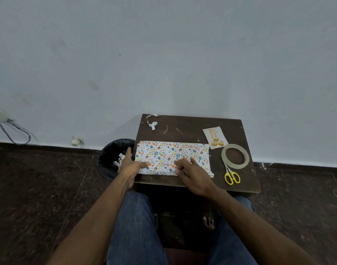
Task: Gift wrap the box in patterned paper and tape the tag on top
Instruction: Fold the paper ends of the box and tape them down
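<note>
A flat box wrapped in white paper with a colourful pattern (169, 153) lies on the small dark wooden table (192, 125). My left hand (130, 163) holds its left end, thumb on top and fingers along the side. On the near right part of the top, my right hand (190, 172) presses with spread, slightly bent fingers. A cream gift tag (214, 137) with gold lettering and yellow ornaments lies beyond the box's right end. Right of the box sits a roll of tape (235, 156), and yellow-handled scissors (230, 175) lie just in front of it.
Paper scraps (153, 122) lie at the table's far left corner. A black-lined waste bin (114, 159) with scraps stands on the floor left of the table. A pale wall rises close behind. My knees are under the table's near edge.
</note>
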`<state>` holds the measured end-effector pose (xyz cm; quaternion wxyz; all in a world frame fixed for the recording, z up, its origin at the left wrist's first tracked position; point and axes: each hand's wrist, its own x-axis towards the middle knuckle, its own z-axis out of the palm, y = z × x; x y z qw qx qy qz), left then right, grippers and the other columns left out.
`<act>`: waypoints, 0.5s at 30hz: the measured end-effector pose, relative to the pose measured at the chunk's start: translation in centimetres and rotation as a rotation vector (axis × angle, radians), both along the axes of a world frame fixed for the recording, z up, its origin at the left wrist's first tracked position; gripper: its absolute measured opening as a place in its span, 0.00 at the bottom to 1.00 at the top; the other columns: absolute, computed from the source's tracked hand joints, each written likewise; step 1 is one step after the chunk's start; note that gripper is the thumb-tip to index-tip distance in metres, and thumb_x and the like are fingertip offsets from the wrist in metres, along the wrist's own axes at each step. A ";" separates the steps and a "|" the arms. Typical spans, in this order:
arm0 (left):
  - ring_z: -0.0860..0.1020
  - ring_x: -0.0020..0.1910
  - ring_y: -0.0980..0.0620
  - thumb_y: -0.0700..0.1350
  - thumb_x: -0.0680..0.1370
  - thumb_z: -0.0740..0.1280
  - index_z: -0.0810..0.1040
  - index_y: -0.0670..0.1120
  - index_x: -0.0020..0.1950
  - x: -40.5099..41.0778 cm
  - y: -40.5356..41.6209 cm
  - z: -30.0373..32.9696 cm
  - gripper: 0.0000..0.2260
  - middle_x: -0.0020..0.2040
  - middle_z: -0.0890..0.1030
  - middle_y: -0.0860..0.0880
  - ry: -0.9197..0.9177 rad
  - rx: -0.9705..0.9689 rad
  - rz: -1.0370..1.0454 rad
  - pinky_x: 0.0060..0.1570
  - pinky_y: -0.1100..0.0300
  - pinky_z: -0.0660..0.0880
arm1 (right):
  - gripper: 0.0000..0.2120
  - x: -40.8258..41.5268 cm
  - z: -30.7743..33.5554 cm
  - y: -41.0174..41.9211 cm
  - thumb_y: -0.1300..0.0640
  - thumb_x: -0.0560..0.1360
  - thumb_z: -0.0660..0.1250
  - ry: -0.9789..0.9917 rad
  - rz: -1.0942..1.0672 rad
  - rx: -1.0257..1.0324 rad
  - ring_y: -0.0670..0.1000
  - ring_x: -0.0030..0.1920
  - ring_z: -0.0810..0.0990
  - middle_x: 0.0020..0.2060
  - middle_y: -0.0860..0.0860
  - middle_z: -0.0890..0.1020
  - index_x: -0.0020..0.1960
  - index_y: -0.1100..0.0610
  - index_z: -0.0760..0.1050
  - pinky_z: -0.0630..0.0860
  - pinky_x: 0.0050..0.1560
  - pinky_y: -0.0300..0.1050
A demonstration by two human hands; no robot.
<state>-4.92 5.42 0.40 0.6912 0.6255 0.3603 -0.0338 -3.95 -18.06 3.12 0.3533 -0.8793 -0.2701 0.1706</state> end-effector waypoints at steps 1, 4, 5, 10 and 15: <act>0.76 0.63 0.43 0.26 0.66 0.76 0.51 0.50 0.81 0.0 0.0 -0.1 0.52 0.71 0.73 0.43 0.002 0.004 -0.002 0.65 0.41 0.72 | 0.08 -0.2 0.0 0.1 0.56 0.84 0.57 -0.011 0.007 -0.003 0.51 0.67 0.75 0.64 0.56 0.79 0.46 0.48 0.62 0.46 0.79 0.49; 0.76 0.63 0.43 0.26 0.66 0.75 0.51 0.50 0.81 0.0 0.0 -0.1 0.52 0.71 0.72 0.43 0.004 0.001 -0.007 0.65 0.41 0.72 | 0.07 -0.6 -0.7 0.1 0.56 0.84 0.57 -0.036 -0.002 -0.019 0.51 0.62 0.77 0.53 0.51 0.80 0.58 0.56 0.71 0.45 0.79 0.47; 0.76 0.64 0.43 0.25 0.67 0.74 0.50 0.50 0.81 -0.1 0.0 0.0 0.51 0.72 0.71 0.43 0.007 0.008 -0.009 0.66 0.41 0.72 | 0.11 -0.7 -0.9 0.2 0.56 0.84 0.56 -0.038 -0.001 -0.029 0.52 0.60 0.78 0.49 0.50 0.79 0.62 0.59 0.71 0.44 0.79 0.46; 0.73 0.67 0.43 0.29 0.69 0.75 0.50 0.48 0.81 -0.1 -0.6 0.5 0.49 0.72 0.71 0.43 0.057 0.220 -0.049 0.66 0.49 0.71 | 0.12 -1.0 -1.8 -0.1 0.56 0.84 0.58 -0.012 -0.027 0.038 0.53 0.65 0.75 0.54 0.53 0.81 0.63 0.60 0.71 0.47 0.79 0.46; 0.65 0.72 0.42 0.46 0.71 0.74 0.53 0.51 0.80 0.2 -1.2 2.2 0.43 0.73 0.67 0.44 0.034 1.070 -0.328 0.68 0.43 0.64 | 0.09 -0.8 -2.1 -0.2 0.57 0.83 0.60 0.054 -0.052 0.103 0.50 0.71 0.70 0.64 0.57 0.79 0.58 0.62 0.73 0.51 0.78 0.49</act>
